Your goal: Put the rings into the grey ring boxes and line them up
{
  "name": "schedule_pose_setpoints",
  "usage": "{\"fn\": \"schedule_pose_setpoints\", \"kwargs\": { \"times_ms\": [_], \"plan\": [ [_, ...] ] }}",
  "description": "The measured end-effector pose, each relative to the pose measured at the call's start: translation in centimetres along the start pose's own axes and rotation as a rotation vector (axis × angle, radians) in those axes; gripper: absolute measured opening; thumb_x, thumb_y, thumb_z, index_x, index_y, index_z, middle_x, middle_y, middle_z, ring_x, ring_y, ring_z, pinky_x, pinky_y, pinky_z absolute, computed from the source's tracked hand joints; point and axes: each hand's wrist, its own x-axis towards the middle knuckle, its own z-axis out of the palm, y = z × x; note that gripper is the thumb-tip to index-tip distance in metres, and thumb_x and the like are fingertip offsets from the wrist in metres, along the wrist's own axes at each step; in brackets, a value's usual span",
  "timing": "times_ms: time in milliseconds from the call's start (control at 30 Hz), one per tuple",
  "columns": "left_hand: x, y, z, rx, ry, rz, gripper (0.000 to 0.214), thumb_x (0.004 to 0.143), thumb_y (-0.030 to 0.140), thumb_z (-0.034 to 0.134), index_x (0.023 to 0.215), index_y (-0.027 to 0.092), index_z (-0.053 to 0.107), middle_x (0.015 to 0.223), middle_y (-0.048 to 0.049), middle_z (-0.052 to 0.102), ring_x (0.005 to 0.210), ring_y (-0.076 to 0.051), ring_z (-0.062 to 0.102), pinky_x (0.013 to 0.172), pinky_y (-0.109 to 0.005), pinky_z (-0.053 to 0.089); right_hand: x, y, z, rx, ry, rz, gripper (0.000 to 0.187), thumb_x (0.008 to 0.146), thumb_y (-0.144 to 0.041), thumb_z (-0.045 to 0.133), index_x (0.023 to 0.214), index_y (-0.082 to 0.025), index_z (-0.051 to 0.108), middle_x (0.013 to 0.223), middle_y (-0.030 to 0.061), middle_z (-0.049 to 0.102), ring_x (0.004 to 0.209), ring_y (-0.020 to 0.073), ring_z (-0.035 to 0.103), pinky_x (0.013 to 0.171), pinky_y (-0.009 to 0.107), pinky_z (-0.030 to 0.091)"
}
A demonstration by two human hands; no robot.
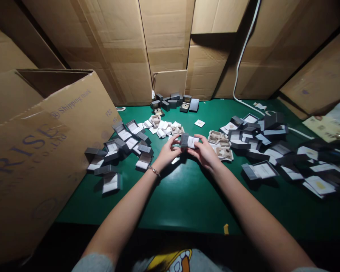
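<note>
the left hand (167, 153) and right hand (204, 152) hold, fingers curled and gripping evenly from both ends, a small open dark-grey jewellery box with a white insert (189, 141), keeping it steady above the green tabletop (184, 200), between scattered open grey boxes (143, 160) left and right.

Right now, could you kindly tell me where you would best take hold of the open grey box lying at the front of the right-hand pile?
Take the open grey box by its thick grey end, coming from the near left with your right hand. That end faces the hands and looks rigid, while the white-lined half lies open and would likely give.
</note>
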Motion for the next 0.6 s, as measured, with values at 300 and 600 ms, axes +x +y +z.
{"fn": "schedule_pose_setpoints", "kwargs": {
  "times_ms": [300,600],
  "plan": [
    [0.4,0.3,-0.9,0.133,0.193,0.102,0.023,0.079,0.032,0.059,0.09,0.013,0.064,0.08,-0.0039,0.064,0.071,-0.013,0.054,0.063,-0.022,0.042,-1.3,1.4,1.2,-0.27,-0.31,-0.052,0.045,0.058,-0.048,0.075,0.067,-0.023,0.039,0.051,-0.0074,0.054,0.044,0.01,0.054,0.043,0.022,0.044],
    [-0.2,0.5,-0.4,0.132,-0.022,-0.051,0.025,0.07,0.038,0.064,0.072,0.013,0.061,0.059,0.0012,0.053,0.055,-0.01,0.046,0.052,-0.022,0.033,-1.1,1.2,0.2,-0.534,-0.071,-0.416,0.031,0.069,-0.047,0.064,0.084,-0.022,0.053,0.064,-0.0039,0.056,0.058,0.0131,0.053,0.054,0.026,0.042]
  ]
}}
